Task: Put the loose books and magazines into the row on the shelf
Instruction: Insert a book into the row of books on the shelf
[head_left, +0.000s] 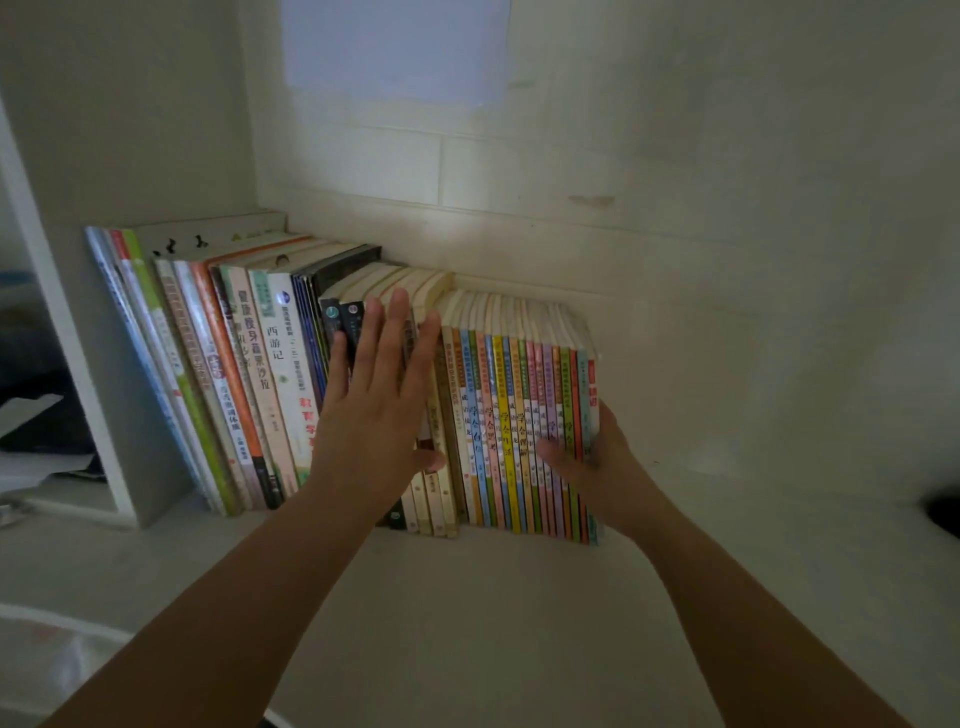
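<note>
Row of books (249, 374) upright on white shelf (467, 597); left hand (376, 410) flat, fingers straight, pressing middle spines; right hand (587, 457) gripping the thin colourful books (519, 415) at row's right end.

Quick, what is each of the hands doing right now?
Left hand: open, fingers straight, flat against the spines in the row of books.
Right hand: gripping the batch of thin colourful books at the row's right end.
</note>
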